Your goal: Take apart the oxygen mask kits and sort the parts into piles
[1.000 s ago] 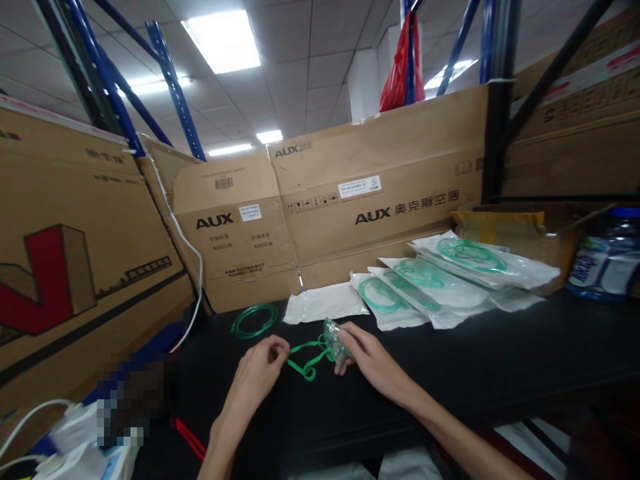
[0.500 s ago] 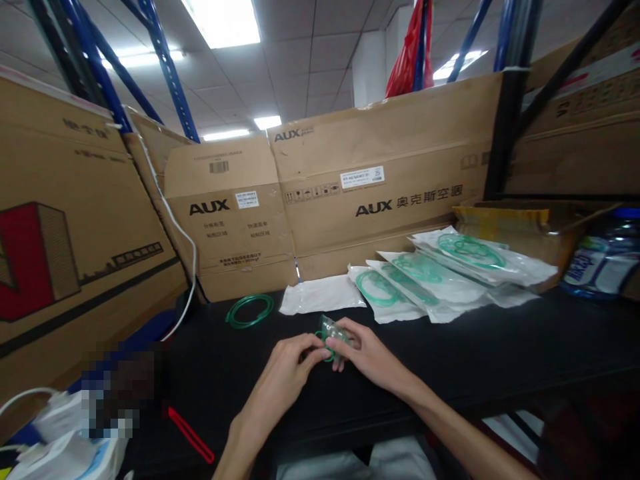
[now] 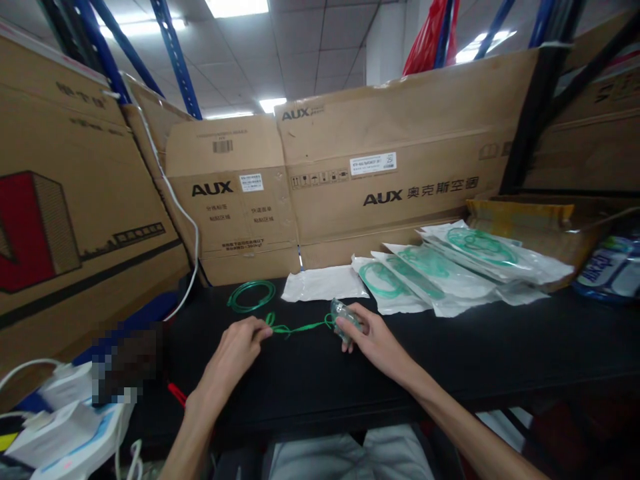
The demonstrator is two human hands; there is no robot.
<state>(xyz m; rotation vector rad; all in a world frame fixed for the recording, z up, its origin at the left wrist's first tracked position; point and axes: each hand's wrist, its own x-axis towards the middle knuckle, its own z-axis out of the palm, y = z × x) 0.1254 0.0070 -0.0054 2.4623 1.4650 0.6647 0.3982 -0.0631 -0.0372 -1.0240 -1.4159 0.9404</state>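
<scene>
My right hand [image 3: 367, 337] is closed around a small clear plastic mask [image 3: 342, 313] on the black table [image 3: 490, 353]. A thin green strap [image 3: 297, 327] runs from the mask leftward to my left hand [image 3: 240, 347], which pinches its far end. The strap is stretched nearly straight between both hands. A coil of green tubing [image 3: 250, 295] lies just beyond my left hand. An empty white pouch [image 3: 325, 284] lies flat behind the mask.
Several sealed white pouches with green tubing [image 3: 450, 270] are fanned out at the right rear. AUX cardboard boxes [image 3: 380, 153] wall off the back and left. A blue-capped bottle [image 3: 607, 267] stands far right. White boxes and cables [image 3: 65, 427] sit at lower left.
My left hand went to the mask, then drew away to the left, pulling the green strap out taut. My right hand stayed on the mask.
</scene>
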